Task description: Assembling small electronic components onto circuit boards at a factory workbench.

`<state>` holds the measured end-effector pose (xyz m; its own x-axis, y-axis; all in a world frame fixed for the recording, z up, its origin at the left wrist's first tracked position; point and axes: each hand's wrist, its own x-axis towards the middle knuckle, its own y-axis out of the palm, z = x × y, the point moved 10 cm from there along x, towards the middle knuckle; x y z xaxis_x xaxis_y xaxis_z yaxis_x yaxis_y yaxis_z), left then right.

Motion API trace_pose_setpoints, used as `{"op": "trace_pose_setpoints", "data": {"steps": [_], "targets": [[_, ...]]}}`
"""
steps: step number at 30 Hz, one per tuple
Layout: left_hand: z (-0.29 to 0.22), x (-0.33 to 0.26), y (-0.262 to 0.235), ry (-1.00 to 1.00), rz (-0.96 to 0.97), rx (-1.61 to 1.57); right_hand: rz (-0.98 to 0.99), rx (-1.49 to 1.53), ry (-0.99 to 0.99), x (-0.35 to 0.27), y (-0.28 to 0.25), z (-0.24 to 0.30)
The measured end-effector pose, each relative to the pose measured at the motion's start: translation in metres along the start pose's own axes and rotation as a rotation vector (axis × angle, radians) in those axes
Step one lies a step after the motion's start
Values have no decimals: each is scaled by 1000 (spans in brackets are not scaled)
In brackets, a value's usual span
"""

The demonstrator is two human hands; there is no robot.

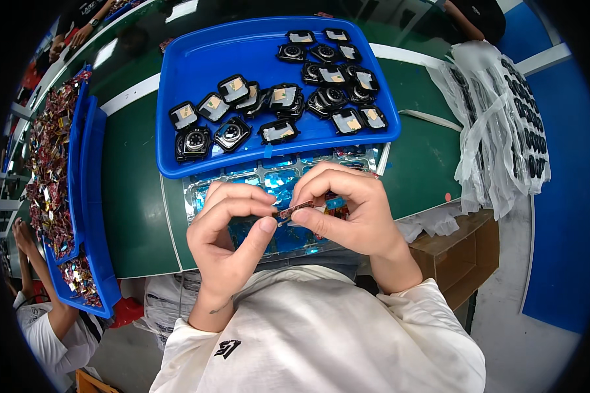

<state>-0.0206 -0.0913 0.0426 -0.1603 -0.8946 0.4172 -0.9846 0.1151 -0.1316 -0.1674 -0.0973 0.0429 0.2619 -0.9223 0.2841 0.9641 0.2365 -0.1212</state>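
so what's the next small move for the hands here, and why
Probably part the hands slightly to peel the small flat piece. Left hand and right hand both pinch it at its ends above the clear blister tray, so neither hand is free.

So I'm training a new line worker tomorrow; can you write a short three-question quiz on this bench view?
1. True or false: both hands pinch one small flat part between their fingertips.
2. What lies in the blue tray? A) small black square parts B) loose screws C) folded cloths
3. What sits directly under the hands on the green table?

Key:
1. True: the left hand and right hand share the small flat part.
2. A: small black square parts lie in the blue tray.
3. A clear moulded tray with bluish pockets, on the green table.
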Motion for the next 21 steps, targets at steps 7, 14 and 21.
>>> {"op": "trace_pose_setpoints", "data": {"steps": [7, 14, 21], "targets": [[9, 6, 8, -109, 90, -97, -1, -105, 20, -2, 0, -2], [26, -8, 10, -380, -13, -254, -61, -56, -23, -6, -13, 5], [23, -6, 26, -363, 157, -207, -137, -61, -187, -7, -15, 13]]}}
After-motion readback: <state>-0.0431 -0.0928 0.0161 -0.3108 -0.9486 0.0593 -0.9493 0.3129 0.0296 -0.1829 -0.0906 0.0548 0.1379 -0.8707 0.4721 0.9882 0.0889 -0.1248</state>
